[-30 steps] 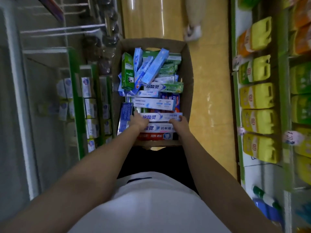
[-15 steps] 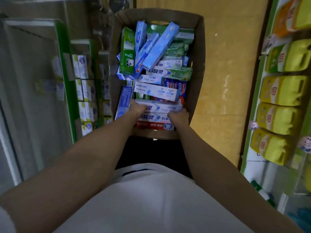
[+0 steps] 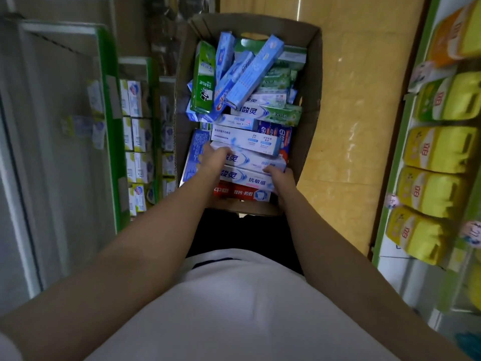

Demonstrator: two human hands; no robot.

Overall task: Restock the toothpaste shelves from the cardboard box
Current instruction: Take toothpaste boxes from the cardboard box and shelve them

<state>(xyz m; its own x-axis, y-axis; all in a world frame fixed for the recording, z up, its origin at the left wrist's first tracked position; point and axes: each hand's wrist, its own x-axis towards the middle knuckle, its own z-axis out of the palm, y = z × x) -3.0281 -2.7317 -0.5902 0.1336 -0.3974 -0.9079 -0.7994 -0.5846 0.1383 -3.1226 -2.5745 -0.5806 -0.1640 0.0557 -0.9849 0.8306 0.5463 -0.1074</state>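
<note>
You're standing over the cardboard box (image 3: 309, 82), which sits on the aisle floor (image 3: 346, 126) between two shelf runs, packed with toothpaste cartons. Both hands are inside at the near end. Your left hand (image 3: 214, 158) lies on the left end of a white-and-blue carton (image 3: 256, 161), fingers bent over its far edge; your right hand (image 3: 279, 178) curls round the right ends of that carton and the white carton (image 3: 247, 177) just below it. It reads as a two-ended grab to lift flat cartons together, but I cannot tell how many are actually clamped.

Near cartons lie flat and crosswise, so taking them by the ends makes sense. A red carton (image 3: 242, 194) lies nearest you, against the box wall. Farther back, a green Darlie carton (image 3: 204, 79) and blue cartons (image 3: 250, 71) lean on end, loose.

Room: box walls close on both sides of your hands, so lift straight up. Toothpaste shelves (image 3: 138, 131) are on your left, green-edged, part stocked, just beside the box. Yellow packs (image 3: 437, 149) line the right shelf, across open floor. Watch the leaning cartons; they could topple as the stack shifts.
</note>
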